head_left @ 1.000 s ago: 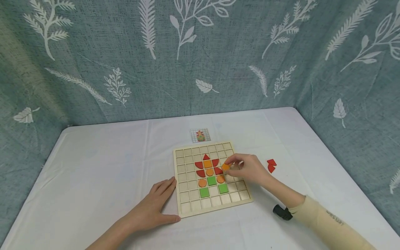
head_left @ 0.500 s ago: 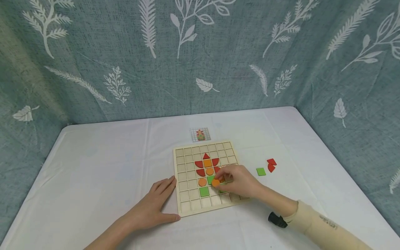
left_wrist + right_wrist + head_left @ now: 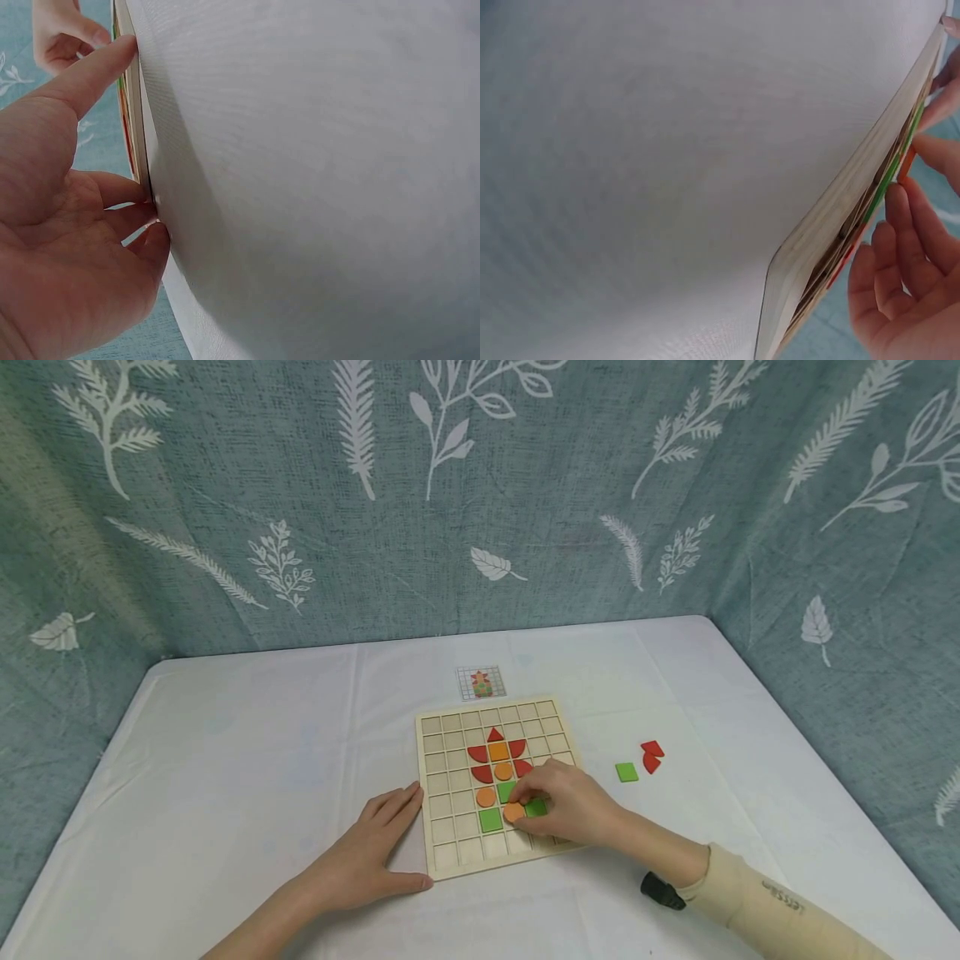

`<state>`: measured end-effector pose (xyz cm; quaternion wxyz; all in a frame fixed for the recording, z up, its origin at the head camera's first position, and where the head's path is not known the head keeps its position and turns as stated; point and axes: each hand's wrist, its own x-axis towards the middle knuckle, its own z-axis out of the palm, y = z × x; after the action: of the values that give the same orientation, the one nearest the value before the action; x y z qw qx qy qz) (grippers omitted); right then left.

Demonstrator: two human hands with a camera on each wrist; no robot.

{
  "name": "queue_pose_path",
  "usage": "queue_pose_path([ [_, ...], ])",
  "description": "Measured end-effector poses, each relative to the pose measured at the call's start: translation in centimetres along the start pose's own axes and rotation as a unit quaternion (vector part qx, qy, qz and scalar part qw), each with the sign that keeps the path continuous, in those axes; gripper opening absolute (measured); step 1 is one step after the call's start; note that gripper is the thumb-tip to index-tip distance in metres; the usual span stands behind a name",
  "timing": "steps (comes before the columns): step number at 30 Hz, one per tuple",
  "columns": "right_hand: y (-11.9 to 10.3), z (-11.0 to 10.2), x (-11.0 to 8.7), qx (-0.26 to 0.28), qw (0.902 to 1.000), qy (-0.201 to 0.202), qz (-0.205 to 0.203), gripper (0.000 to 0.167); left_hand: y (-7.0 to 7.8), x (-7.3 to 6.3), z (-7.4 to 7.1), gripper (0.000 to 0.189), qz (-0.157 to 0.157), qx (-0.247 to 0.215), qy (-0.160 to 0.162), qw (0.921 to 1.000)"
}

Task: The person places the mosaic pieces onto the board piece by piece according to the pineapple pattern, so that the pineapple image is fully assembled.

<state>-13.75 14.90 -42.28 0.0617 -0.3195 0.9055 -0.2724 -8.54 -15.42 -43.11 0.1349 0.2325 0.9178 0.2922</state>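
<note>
A pale wooden grid board (image 3: 457,852) lies on the white cloth, bearing red, orange and green pieces near its middle. My right hand (image 3: 573,806) pinches an orange disc (image 3: 513,812) between thumb and fingertips, right at the cell between two green squares. In the right wrist view the same orange disc (image 3: 906,163) shows edge-on, tilted at the board's face. My left hand (image 3: 367,856) rests beside the board, fingertips and thumb spread against its left edge. That contact also shows in the left wrist view, with the board (image 3: 135,112) seen edge-on.
Right of the board lie a loose green square (image 3: 626,772) and red pieces (image 3: 651,757). Behind it is a small pattern card (image 3: 481,683) with a printed grid figure. A black object (image 3: 663,891) shows under the right wrist. A green leaf-patterned curtain (image 3: 420,543) surrounds the table.
My right hand has carried the orange disc from the board's right side down and left to the cell between the green squares. The loose green square came into view. My left hand stays put.
</note>
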Motion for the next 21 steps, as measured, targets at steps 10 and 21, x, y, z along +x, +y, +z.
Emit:
queue_pose_path([
  [10, 0.09, -0.05, -0.14, 0.0, 1.0, -0.003, 0.004, 0.02, 0.13, -0.05, -0.19, 0.106, -0.002, -0.001, -0.004, 1.0],
  [21, 0.14, -0.1, -0.17, -0.005, 0.9999, -0.001, -0.011, 0.018, 0.06, 0.03, 0.01, 0.105, -0.005, -0.005, -0.004, 1.0],
])
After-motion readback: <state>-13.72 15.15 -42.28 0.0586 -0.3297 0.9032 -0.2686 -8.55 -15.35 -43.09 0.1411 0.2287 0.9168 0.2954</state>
